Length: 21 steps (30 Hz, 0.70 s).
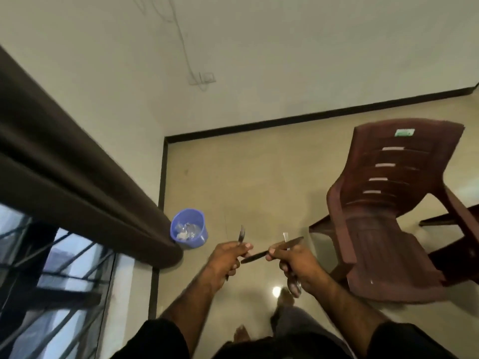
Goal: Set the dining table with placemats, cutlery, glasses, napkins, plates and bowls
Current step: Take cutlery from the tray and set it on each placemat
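Dim indoors, with a greenish cast. Pale daylight through the window (51, 268) at lower left. One small bright glare spot on the glossy floor (276, 290). Soft and smeared throughout, worst on the curtain (64, 164) and chair (394, 203). Strongly bent and stretched toward the edges. Faint, diffuse shadows only.

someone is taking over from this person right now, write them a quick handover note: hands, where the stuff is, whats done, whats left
Left hand: grips a fork, tines up.
Right hand: grips a knife lying crosswise toward the left hand, plus at least one more piece of cutlery; a spoon bowl shows below the fingers.
Surroundings: the person stands on a tiled floor, a brown plastic chair to the right, a blue bucket by the curtain.
Done: cutlery is in hand.
Left: no dining table is in view, so how far the setting has got cannot be told; the cutlery still has to be laid.
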Available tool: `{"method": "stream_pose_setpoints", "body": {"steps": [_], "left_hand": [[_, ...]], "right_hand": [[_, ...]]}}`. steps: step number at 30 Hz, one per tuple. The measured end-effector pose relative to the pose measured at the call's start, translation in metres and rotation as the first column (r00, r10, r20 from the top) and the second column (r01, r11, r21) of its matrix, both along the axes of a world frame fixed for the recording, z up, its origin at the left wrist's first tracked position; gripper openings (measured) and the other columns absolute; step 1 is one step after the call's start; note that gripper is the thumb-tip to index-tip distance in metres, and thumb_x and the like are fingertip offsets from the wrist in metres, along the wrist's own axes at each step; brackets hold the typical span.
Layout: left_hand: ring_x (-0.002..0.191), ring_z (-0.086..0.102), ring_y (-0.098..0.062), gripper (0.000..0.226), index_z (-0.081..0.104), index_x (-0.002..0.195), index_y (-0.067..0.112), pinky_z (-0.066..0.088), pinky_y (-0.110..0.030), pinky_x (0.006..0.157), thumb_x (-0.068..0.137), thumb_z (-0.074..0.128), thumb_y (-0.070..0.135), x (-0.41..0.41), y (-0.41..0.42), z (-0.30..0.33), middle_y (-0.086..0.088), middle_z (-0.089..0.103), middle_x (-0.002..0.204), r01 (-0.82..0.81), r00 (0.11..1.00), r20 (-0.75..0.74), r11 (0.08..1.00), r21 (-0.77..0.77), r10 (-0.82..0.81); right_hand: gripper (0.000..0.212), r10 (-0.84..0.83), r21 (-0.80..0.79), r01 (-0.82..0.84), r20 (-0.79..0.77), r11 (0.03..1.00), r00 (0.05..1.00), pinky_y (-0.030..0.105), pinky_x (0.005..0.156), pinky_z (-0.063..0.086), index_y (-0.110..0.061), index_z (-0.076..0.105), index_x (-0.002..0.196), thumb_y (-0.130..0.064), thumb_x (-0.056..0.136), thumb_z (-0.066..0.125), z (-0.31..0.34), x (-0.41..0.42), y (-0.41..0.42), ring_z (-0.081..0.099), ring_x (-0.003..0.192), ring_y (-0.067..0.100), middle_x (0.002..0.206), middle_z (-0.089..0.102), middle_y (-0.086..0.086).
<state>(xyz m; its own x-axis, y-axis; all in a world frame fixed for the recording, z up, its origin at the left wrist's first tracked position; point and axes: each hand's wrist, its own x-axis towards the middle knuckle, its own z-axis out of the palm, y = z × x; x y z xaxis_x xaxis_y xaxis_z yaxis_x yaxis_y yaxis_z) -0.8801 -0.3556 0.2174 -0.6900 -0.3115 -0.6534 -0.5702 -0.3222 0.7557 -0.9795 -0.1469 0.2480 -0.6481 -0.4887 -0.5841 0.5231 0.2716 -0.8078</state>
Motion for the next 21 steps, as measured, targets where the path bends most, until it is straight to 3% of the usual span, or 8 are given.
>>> {"method": "stream_pose_setpoints", "body": {"steps": [4,7,13,17,21], "left_hand": [[0.055,0.036,-0.010,0.021,0.076,0.107,0.006,0.024,-0.023,0.046,0.101,0.071,0.025,-0.084,-0.034,-0.013,-0.014,0.078,0.097,0.125,0.992,-0.016,0.992,0.035,-0.124],[0.053,0.038,-0.011,0.014,0.072,0.109,0.003,0.025,-0.022,0.046,0.103,0.067,0.014,-0.162,-0.062,-0.021,-0.012,0.075,0.091,0.161,0.987,-0.027,0.987,0.003,-0.161],[0.049,0.034,-0.011,0.012,0.073,0.098,0.002,0.023,-0.019,0.041,0.104,0.062,0.003,-0.332,-0.122,-0.009,-0.012,0.071,0.080,0.057,0.998,-0.028,0.996,-0.062,-0.059],[0.050,0.034,-0.012,0.014,0.071,0.095,0.001,0.023,-0.019,0.041,0.104,0.061,0.001,-0.422,-0.154,-0.002,-0.011,0.071,0.078,0.007,0.999,-0.036,1.000,-0.012,-0.008],[0.052,0.039,-0.012,0.016,0.074,0.094,0.005,0.028,-0.022,0.045,0.104,0.062,0.004,-0.518,-0.187,-0.012,-0.012,0.073,0.083,0.134,0.991,-0.019,0.989,-0.058,-0.135]], "right_hand": [[0.018,-0.050,-0.004,0.051,0.028,0.999,0.998,0.029,0.046,0.028,0.000,0.078,0.091,-0.018,0.094,0.077,-0.016,-0.091,-0.040,0.039,0.047,0.013,0.060,0.053,0.008],[0.013,-0.076,-0.026,0.077,0.040,0.997,0.996,0.027,0.045,0.029,-0.002,0.077,0.094,-0.015,0.092,0.079,-0.021,-0.172,-0.075,0.040,0.046,0.012,0.059,0.055,0.003],[0.032,-0.087,0.012,0.087,0.053,0.996,0.995,0.026,0.044,0.030,-0.006,0.073,0.087,-0.037,0.095,0.077,-0.017,-0.330,-0.118,0.038,0.048,0.014,0.062,0.053,0.004],[0.019,-0.188,-0.035,0.189,0.039,0.981,0.981,0.025,0.044,0.026,-0.004,0.075,0.101,-0.023,0.098,0.072,-0.002,-0.443,-0.131,0.039,0.049,0.013,0.074,0.066,0.006],[0.018,-0.186,-0.069,0.184,-0.026,0.981,0.982,0.025,0.045,0.028,-0.009,0.073,0.111,-0.017,0.095,0.076,0.000,-0.546,-0.150,0.043,0.055,0.014,0.082,0.068,0.009]]}}
